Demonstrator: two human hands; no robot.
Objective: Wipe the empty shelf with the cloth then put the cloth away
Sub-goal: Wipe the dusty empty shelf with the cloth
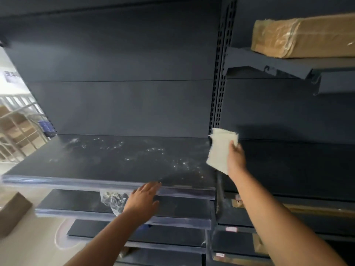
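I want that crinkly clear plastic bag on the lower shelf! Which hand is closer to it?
Left. The left hand hovers beside the crinkly clear plastic bag; the right hand is higher, far right.

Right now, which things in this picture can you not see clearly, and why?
- Right hand: the fingers are hidden behind the white cloth, so the grip is unclear.
- Crumpled plastic bag on the lower shelf: partly covered by the left hand; contents too blurred to tell.
- Wrapped cardboard box: cut off by the right edge.
- Empty shelf: dim light; the bright specks could be dust or droplets.
- Price labels: too small to read.
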